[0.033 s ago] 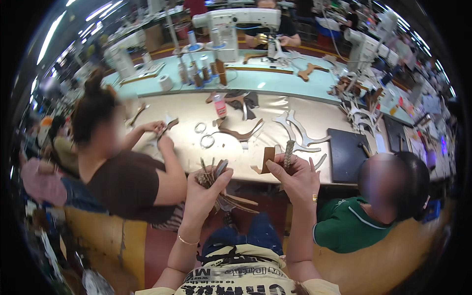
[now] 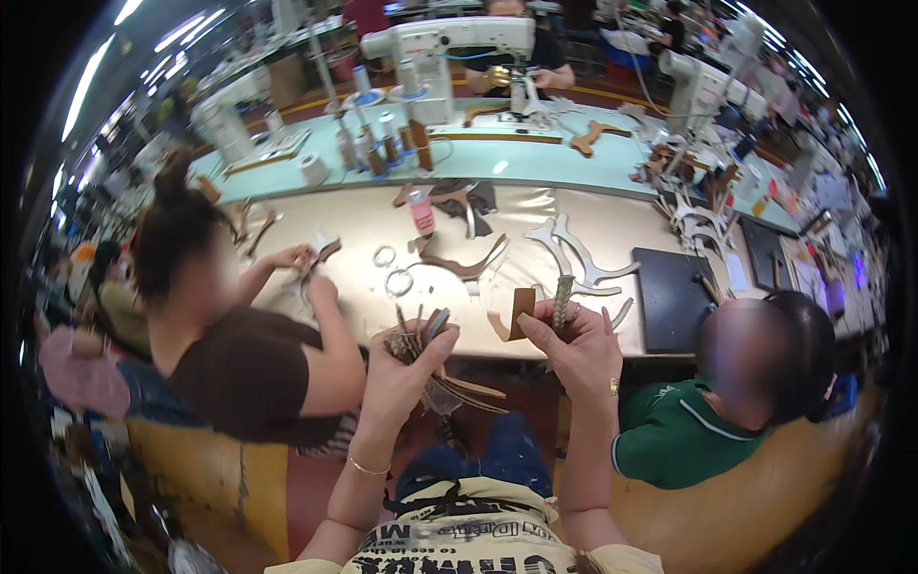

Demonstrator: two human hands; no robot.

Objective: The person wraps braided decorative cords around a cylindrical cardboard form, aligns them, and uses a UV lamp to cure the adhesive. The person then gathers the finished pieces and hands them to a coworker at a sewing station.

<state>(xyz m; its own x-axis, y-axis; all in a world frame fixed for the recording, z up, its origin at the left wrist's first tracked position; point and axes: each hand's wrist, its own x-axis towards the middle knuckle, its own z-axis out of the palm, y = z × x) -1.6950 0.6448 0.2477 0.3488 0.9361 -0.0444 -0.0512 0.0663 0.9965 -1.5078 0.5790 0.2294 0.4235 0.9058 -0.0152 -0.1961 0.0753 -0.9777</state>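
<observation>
My left hand (image 2: 406, 373) is closed around a bundle of thin leather strips (image 2: 469, 392). Some of the strips look braided, and their ends stick out above and below the fist. A pale braided strap (image 2: 561, 298) stands up from my right hand (image 2: 585, 354), partly hidden by the fingers. Between the thumb and fingers of that same hand is a flat brown leather piece (image 2: 522, 311) with a lighter, curled end. Both hands are held apart, in front of the near edge of the gold-covered table (image 2: 459, 330).
On the table lie curved leather pieces (image 2: 469, 263), white curved pieces (image 2: 574, 253), rings (image 2: 399, 282), a pink-labelled bottle (image 2: 421, 212) and a black board (image 2: 674, 301). Co-workers are at my left (image 2: 258, 368) and right (image 2: 684, 430). Sewing machines (image 2: 449, 43) stand beyond.
The view has shifted slightly, so the table and machines sit a little further left. Both hands keep their hold, with hardly any movement.
</observation>
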